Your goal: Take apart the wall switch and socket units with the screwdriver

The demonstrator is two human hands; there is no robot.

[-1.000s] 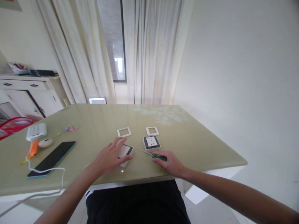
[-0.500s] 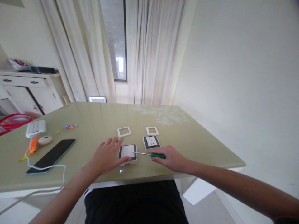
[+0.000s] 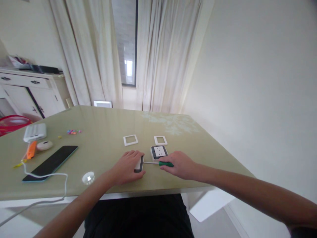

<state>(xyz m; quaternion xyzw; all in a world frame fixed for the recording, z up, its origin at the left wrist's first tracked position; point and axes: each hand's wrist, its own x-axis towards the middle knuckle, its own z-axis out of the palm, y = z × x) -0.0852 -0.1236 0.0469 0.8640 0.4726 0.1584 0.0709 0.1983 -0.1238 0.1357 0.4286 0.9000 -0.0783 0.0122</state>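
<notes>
My left hand (image 3: 127,168) lies over a white wall switch in a box (image 3: 139,164), fingers on its far side and thumb on its near side. The palm hides most of the switch; its dark right border shows. In my right hand (image 3: 179,164) is a screwdriver (image 3: 165,163) with a green handle, held level. Its metal shaft points left, and the tip meets the dark right border of the switch. Just beyond the screwdriver sits a white boxed wall socket (image 3: 159,151) with its dark border bare. Behind them lie two white cover frames, one at left (image 3: 130,140) and one at right (image 3: 160,140).
On the table's left are a black phone (image 3: 53,162), a white cable (image 3: 64,185), an orange tool (image 3: 31,149), a round white object (image 3: 45,145), a white block-shaped device (image 3: 35,132) and small coloured bits (image 3: 73,131). A wall (image 3: 247,99) borders the right side.
My left hand has moved right and closed over the switch, covering most of it. The screwdriver tip has gone from the switch's middle to its right border. The view has shifted slightly.
</notes>
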